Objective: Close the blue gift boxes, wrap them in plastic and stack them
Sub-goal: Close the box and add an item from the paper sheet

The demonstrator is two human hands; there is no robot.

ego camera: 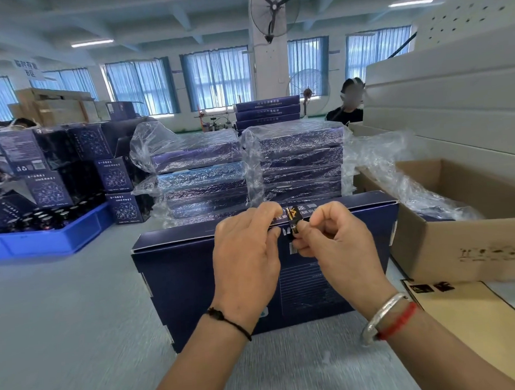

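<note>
Head view: blue gift box [189,273] lies on the grey table [65,318], its lid down. Both hands meet at its far top edge. Right hand [337,250] pinches a small black-and-gold sticker [293,222] between thumb and forefinger at the lid seam. Left hand [246,253] rests curled on the lid edge just beside it, fingertips touching the sticker. Behind, two stacks of plastic-wrapped boxes [302,164]. Cardboard carton [456,246] to the right, blue crate [47,237] to the left.
</note>
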